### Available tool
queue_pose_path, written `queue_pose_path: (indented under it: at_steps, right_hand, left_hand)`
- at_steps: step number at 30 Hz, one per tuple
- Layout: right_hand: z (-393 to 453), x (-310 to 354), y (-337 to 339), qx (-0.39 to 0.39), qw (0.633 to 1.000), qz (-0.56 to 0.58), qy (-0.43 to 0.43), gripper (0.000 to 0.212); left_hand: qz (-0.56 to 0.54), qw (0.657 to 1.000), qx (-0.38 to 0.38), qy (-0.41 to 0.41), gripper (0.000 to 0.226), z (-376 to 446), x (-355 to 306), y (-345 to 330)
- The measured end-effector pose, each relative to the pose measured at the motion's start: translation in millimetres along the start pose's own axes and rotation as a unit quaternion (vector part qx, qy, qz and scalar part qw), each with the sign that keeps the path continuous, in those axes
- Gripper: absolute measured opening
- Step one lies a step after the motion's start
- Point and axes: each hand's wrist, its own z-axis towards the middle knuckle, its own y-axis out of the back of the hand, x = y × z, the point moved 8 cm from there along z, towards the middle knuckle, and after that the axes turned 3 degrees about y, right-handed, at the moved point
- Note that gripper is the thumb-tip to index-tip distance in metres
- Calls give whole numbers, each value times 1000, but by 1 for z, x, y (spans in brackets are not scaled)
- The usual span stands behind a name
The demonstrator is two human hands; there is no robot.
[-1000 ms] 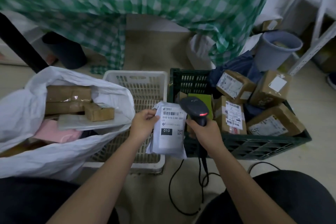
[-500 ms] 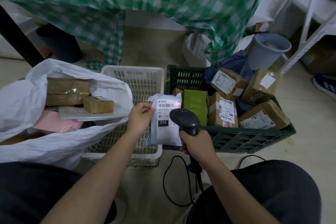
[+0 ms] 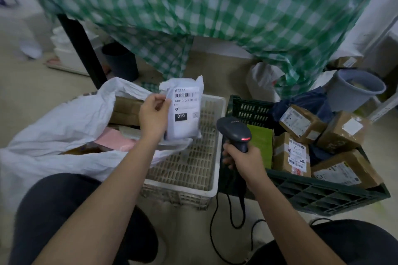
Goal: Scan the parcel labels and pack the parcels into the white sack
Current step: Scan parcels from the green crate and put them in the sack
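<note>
left hand [image 3: 153, 116] is pinching the white parcel [image 3: 184, 109] upright over the white sack [image 3: 64, 122] mouth | right hand [image 3: 245, 160] is gripping the scanner [image 3: 234, 132] beside the green crate [image 3: 323, 194] of boxes

Soft, even indoor light falls from above, dim and slightly cool, with no hard glare. Motion blur smears the green-and-white checked plastic cloth [image 3: 215, 6] across the top, and the small print on the white plastic mailer parcel [image 3: 185, 112] is softened. A faint shadow pools beneath the cloth on the beige floor [image 3: 215, 64]. Wide-angle distortion bends the edges, bowing the dark green plastic crate [image 3: 323, 196] at right. A red light glows on the black handheld barcode scanner [image 3: 234, 133].
</note>
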Motion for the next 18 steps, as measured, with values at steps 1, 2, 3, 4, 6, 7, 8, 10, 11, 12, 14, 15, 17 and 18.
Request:
queue_pose_path:
  at_steps: [1, 2, 3, 4, 6, 7, 8, 10, 11, 12, 14, 15, 17, 18]
  right_hand:
    - [4, 4, -8, 2, 1000, 5, 2, 13]
    - [8, 7, -16, 3, 1000, 11, 1, 11]
    - [11, 8, -25, 5, 1000, 18, -1, 11]
    - [14, 9, -35, 10, 1000, 26, -5, 12]
    - [18, 8, -53, 26, 999, 30, -13, 11]
    - [20, 7, -60, 35, 999, 27, -17, 10]
    - [20, 5, -66, 44, 998, 23, -24, 10]
    - [20, 0, -74, 62, 997, 6, -35, 10]
    - [20, -2, -74, 68, 997, -2, -36, 11]
    - [20, -5, -73, 70, 997, -6, -37, 11]
    - [19, -11, -65, 69, 997, -7, -40, 13]
    - [19, -13, -59, 63, 997, -5, -43, 12]
    - [20, -19, -42, 37, 998, 4, -50, 12]
    - [19, -23, -32, 21, 998, 12, -55, 13]
  left_hand:
    - [13, 999, -16, -33, 4, 11, -13, 16]
    - [34, 997, -29, -66, 5, 20, -25, 31]
    - [61, 993, -34, -97, 4, 26, -35, 44]
    - [102, 986, -32, -127, 4, 30, -40, 54]
    - [223, 960, 6, -170, 9, 35, -32, 60]
    - [298, 938, 44, -173, 15, 37, -15, 58]
    - [376, 910, 93, -151, 22, 39, 8, 55]
    - [499, 844, 186, -63, 41, 37, 62, 55]
    - [531, 819, 215, -26, 48, 33, 81, 57]
    - [542, 807, 233, -6, 50, 30, 92, 58]
    - [528, 816, 235, -13, 48, 26, 95, 55]
    - [513, 829, 220, -30, 46, 26, 91, 51]
    - [481, 854, 189, -56, 41, 25, 75, 40]
    - [465, 863, 187, -62, 40, 22, 69, 32]
